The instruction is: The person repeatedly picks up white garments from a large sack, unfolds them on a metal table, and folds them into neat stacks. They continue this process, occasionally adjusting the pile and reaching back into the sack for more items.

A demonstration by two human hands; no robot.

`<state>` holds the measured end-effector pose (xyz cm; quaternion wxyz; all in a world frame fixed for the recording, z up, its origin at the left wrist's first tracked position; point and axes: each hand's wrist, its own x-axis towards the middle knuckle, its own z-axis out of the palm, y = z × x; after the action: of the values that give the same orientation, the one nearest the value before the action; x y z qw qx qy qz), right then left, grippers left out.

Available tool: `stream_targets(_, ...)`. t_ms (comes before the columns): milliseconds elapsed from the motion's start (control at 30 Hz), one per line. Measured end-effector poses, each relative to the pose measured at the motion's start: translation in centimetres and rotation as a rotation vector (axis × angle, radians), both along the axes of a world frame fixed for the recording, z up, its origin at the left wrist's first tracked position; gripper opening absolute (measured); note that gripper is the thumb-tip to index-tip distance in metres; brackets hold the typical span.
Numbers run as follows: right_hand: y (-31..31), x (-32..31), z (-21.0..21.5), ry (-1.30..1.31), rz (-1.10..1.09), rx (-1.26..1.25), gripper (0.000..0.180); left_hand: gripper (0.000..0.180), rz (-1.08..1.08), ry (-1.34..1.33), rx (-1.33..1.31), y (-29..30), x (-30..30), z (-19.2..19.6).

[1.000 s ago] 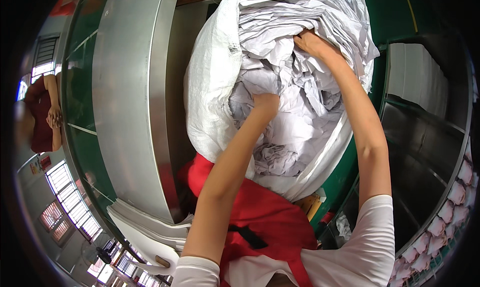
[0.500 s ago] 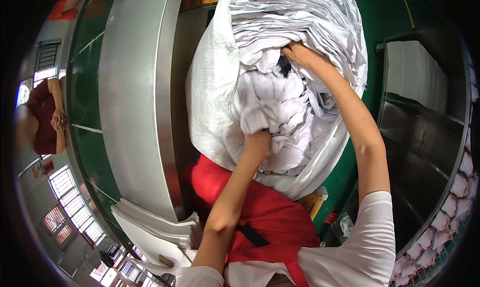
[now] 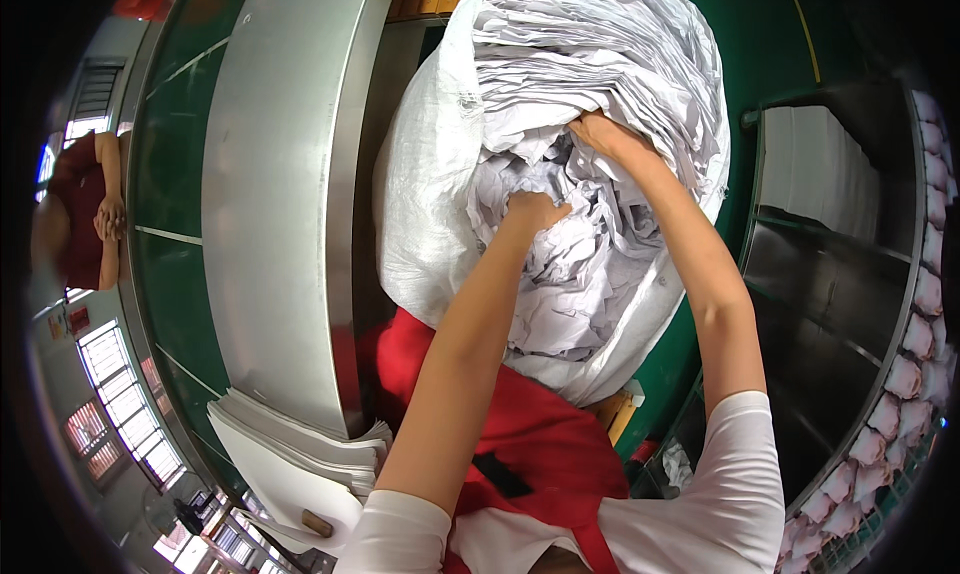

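Observation:
A big white woven sack (image 3: 425,199) stands with its mouth open in front of me. Layered, creased white paper-like sheets (image 3: 590,39) are packed along its far and right inner side. Crumpled loose sheets (image 3: 570,304) fill the nearer part. My left hand (image 3: 537,212) reaches down into the loose sheets near the sack's middle, thumb apart, its other fingers mostly hidden. At the lower edge of the layered pile, my right hand (image 3: 607,139) has its fingertips tucked under and closed on the sheets. A dark gap shows between the two hands.
A long steel counter (image 3: 275,194) runs along the left, with stacked white sheets (image 3: 290,454) at its near end. At right stands a dark metal rack (image 3: 820,274) holding a white block-shaped stack (image 3: 815,169). Beyond the counter sits a person in a dark red shirt (image 3: 80,209).
My left hand has moved forward and deeper into the sack, and the bunched sheets it held now lie lower among the others. My right hand keeps its place at the layered pile.

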<state>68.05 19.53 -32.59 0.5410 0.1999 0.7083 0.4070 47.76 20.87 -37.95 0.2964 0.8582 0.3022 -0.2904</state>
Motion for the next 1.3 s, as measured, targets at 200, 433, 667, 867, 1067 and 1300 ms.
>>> stream_targets(200, 0.0, -1.5, 2.8, -0.052, -0.040, 0.027, 0.042, 0.074, -0.093, 0.066, -0.036, -4.0, -2.7, 3.1)
stream_targets(433, -1.4, -3.8, -1.5, 0.250, -0.188, -0.070, 0.045, 0.058, 0.158, -0.158, 0.009, -10.1, -9.0, 6.8)
stream_targets(667, -2.1, -9.9, 3.8, 1.899, -1.437, -0.144, 0.033, 0.057, 0.180, -0.224, 0.083, -9.4, -8.8, 6.7)
stream_targets(867, -7.1, -10.9, 9.9, 2.063, -0.719, 0.320, 0.044, 0.055, 0.344, -0.528, -0.068, -2.8, -4.5, 9.9)
stream_targets(1067, -7.0, -5.9, 9.6, 1.636, -0.894, 0.616, 0.087, 0.070, 0.391, -0.692, 0.310, 7.0, 1.0, 12.3)
stream_targets(1300, -2.4, 0.0, 4.6, 1.619, -0.888, 0.790, 0.080, 0.063, 0.295, -0.571, 0.193, 10.1, 2.2, 11.2)
